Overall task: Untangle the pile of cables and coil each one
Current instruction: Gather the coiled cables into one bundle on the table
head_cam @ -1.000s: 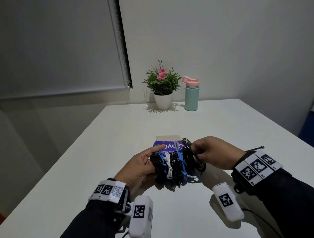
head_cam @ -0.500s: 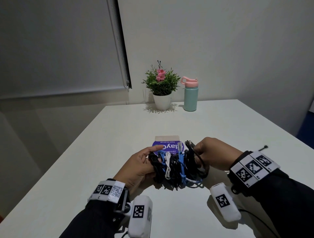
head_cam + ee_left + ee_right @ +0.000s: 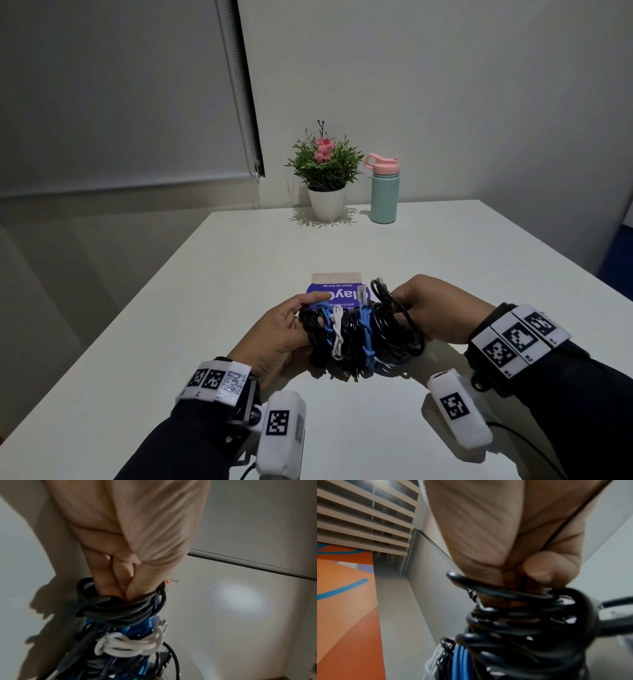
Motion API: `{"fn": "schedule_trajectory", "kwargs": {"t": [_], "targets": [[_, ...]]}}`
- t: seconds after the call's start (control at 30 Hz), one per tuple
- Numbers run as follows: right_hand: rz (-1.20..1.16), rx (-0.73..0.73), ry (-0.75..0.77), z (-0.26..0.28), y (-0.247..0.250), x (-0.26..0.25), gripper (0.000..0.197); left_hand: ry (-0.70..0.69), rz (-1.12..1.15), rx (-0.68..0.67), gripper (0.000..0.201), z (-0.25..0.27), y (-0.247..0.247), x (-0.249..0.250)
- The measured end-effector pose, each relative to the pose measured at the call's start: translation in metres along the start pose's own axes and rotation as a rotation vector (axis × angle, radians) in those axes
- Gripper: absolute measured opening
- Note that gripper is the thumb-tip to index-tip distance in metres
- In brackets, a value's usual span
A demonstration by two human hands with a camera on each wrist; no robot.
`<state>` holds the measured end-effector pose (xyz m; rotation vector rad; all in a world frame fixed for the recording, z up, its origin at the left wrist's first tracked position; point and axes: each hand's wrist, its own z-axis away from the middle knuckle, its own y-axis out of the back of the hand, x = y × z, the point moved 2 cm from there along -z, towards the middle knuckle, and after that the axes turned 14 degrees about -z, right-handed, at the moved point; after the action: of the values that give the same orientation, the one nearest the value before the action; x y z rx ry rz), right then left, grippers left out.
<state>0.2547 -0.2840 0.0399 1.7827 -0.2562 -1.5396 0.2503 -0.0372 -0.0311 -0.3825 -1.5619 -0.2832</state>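
A bundle of cables [image 3: 356, 335], black, blue and white, hangs between both hands just above the white table [image 3: 445, 260]. My left hand [image 3: 291, 332] grips its left end, fingers curled into the black loops [image 3: 120, 608]; a white cable [image 3: 130, 645] is knotted round the blue one further along. My right hand [image 3: 431, 308] grips the right end, where black coils [image 3: 522, 622] wrap round the fingers. A clear network plug [image 3: 362, 294] and a black plug [image 3: 379, 283] stick up from the bundle.
A purple and white card [image 3: 337, 286] lies flat on the table just behind the bundle. At the far edge stand a potted plant [image 3: 325, 178] and a teal bottle with a pink lid [image 3: 384, 192]. A wall and a window blind rise behind.
Both hands have lifted and turned the bundle slightly, and the right hand has drawn a little to the right. The plugs now stick up higher above the card.
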Motion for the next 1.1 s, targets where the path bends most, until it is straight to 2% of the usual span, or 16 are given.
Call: {"fn": "schedule_trajectory", "kwargs": {"t": [0.17, 0.3, 0.37, 0.53, 0.73, 0.9, 0.97, 1.1], "targets": [[0.057, -0.030, -0.026, 0.0024, 0.0013, 0.0022, 0.032, -0.026, 0.018, 0.084, 0.053, 0.0003, -0.0005, 0.0011], [0.181, 0.090, -0.040, -0.0002, 0.0039, 0.0022, 0.035, -0.035, 0.017, 0.089, 0.053, 0.0014, -0.0033, 0.0024], [0.179, 0.096, -0.031, -0.0006, 0.0020, 0.0011, 0.037, -0.046, 0.015, 0.103, 0.052, 0.0024, -0.0045, 0.0039], [0.030, 0.024, -0.028, -0.0008, 0.0017, 0.0036, 0.015, -0.051, 0.011, 0.128, 0.054, 0.0040, -0.0063, 0.0066], [-0.153, 0.005, 0.020, -0.0023, 0.0024, 0.0087, 0.008, -0.045, -0.081, 0.236, 0.055, 0.0003, -0.0014, 0.0091], [-0.001, -0.042, 0.024, -0.0012, -0.0017, 0.0054, 0.020, -0.041, -0.131, 0.389, 0.056, -0.0039, 0.0010, 0.0093], [0.047, -0.004, 0.030, -0.0020, -0.0017, 0.0036, 0.012, -0.048, -0.136, 0.446, 0.056, -0.0043, 0.0019, 0.0098], [0.170, 0.106, 0.067, -0.0041, 0.0027, -0.0006, 0.022, -0.038, -0.090, 0.506, 0.050, -0.0019, 0.0029, 0.0098]]}}
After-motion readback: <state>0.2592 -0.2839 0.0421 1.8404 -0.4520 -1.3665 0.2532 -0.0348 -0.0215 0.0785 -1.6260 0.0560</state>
